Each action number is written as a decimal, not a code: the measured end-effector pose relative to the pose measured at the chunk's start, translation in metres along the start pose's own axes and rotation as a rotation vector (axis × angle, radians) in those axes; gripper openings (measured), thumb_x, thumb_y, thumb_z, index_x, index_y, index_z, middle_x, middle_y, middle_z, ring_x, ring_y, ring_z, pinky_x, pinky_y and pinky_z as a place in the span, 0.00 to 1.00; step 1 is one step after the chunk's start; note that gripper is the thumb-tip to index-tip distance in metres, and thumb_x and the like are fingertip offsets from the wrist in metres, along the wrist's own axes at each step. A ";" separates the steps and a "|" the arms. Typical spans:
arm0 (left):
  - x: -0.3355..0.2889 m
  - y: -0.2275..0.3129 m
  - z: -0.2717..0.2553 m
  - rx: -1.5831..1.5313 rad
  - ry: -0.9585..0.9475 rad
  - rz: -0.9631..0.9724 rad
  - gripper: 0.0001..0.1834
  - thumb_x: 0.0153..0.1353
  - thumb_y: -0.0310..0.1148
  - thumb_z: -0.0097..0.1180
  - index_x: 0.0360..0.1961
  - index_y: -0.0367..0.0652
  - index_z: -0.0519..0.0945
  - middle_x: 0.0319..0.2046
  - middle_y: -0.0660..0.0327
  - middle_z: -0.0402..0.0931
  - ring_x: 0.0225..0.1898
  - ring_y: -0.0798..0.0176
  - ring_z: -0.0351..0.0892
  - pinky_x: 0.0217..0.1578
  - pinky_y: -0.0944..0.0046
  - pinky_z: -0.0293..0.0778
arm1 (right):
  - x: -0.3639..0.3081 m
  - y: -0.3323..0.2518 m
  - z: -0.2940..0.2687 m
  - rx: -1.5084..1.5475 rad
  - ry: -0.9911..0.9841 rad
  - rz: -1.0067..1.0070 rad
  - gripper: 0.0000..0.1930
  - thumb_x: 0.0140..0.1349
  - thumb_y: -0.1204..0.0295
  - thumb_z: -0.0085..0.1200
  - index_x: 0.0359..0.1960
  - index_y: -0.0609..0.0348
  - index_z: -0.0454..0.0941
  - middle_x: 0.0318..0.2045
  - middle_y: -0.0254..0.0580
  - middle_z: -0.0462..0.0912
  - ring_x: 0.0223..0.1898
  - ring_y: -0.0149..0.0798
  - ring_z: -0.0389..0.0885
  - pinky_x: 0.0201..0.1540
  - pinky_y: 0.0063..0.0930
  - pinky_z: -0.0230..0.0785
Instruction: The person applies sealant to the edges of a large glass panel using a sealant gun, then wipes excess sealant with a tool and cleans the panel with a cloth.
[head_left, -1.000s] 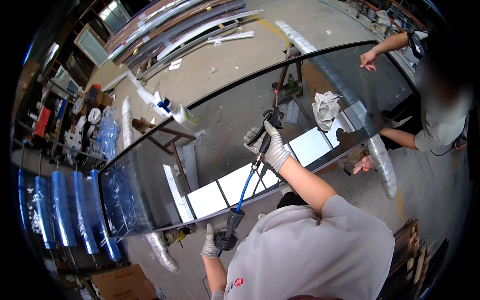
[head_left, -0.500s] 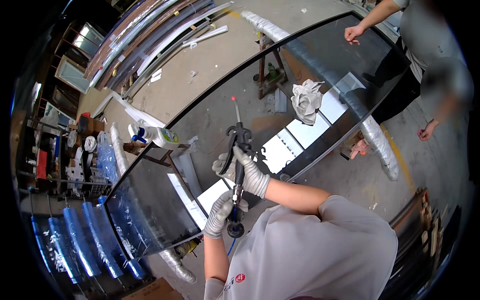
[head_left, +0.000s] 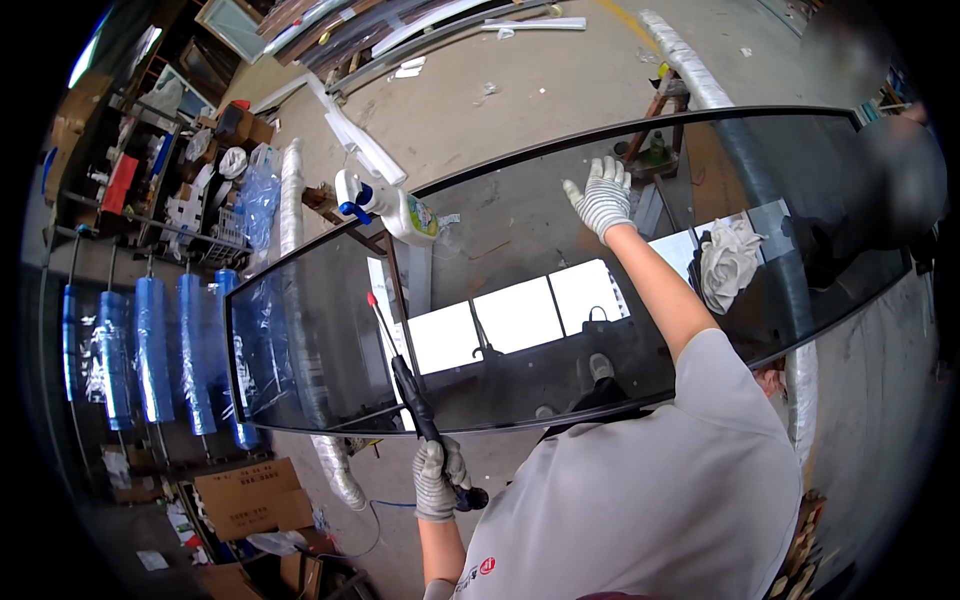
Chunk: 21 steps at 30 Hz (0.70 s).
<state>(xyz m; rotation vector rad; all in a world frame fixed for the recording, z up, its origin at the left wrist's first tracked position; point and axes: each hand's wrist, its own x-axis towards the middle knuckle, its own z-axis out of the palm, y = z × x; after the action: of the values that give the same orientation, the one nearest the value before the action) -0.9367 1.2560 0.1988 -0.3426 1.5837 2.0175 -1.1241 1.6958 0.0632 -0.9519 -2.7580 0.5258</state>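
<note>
A large dark glass panel with a black edge [head_left: 520, 215] lies across supports in front of me. Wrapped round the lower part of a black air blow gun [head_left: 412, 392], my gloved left hand [head_left: 438, 482] is just off the panel's near edge. The gun's long thin nozzle slants up and left over the glass and ends in a red tip. Over the far part of the panel reaches my gloved right hand [head_left: 602, 200], empty, fingers spread; whether it touches the glass I cannot tell. A crumpled pale cloth [head_left: 728, 264] lies on the panel to its right.
A white spray bottle [head_left: 412, 218] with a blue trigger rests at the panel's far left edge. Plastic-wrapped support bars [head_left: 685, 55] run beneath the glass. Blue film rolls [head_left: 152, 345] and a cardboard box [head_left: 253, 498] stand left. Another person [head_left: 890, 185] is at the right end.
My right hand has let go of the blow gun and moved out over the far glass, opening. My left hand keeps the gun, now lower and further left. The whole view has turned.
</note>
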 end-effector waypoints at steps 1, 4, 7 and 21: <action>-0.007 -0.004 -0.006 -0.035 0.066 -0.044 0.20 0.59 0.49 0.54 0.30 0.40 0.72 0.13 0.66 0.62 0.10 0.72 0.61 0.10 0.71 0.66 | 0.010 -0.012 0.010 -0.002 -0.012 -0.022 0.42 0.58 0.45 0.43 0.63 0.70 0.54 0.65 0.63 0.50 0.68 0.57 0.44 0.68 0.51 0.31; -0.024 -0.023 -0.011 -0.056 0.153 -0.085 0.20 0.58 0.48 0.55 0.31 0.38 0.73 0.12 0.66 0.63 0.10 0.72 0.62 0.10 0.71 0.66 | 0.025 -0.069 0.045 -0.196 0.011 -0.018 0.42 0.62 0.46 0.36 0.64 0.75 0.48 0.66 0.66 0.44 0.69 0.60 0.38 0.67 0.54 0.23; -0.034 -0.028 -0.005 -0.095 0.210 -0.152 0.20 0.58 0.48 0.55 0.31 0.38 0.73 0.12 0.66 0.63 0.10 0.72 0.61 0.09 0.71 0.65 | 0.015 -0.146 0.060 -0.187 -0.068 -0.051 0.42 0.61 0.46 0.37 0.64 0.74 0.49 0.64 0.74 0.45 0.68 0.67 0.36 0.66 0.57 0.21; -0.007 -0.011 0.001 0.066 0.087 -0.227 0.23 0.59 0.50 0.53 0.34 0.35 0.73 0.12 0.64 0.66 0.09 0.71 0.62 0.11 0.71 0.67 | 0.030 -0.092 0.044 -0.229 -0.152 -0.716 0.32 0.64 0.48 0.32 0.66 0.53 0.54 0.67 0.40 0.54 0.69 0.40 0.49 0.69 0.42 0.34</action>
<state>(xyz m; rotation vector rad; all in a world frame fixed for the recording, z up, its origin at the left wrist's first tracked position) -0.9242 1.2572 0.1939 -0.5652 1.5819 1.7959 -1.2113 1.6346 0.0596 0.0934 -3.0568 0.1633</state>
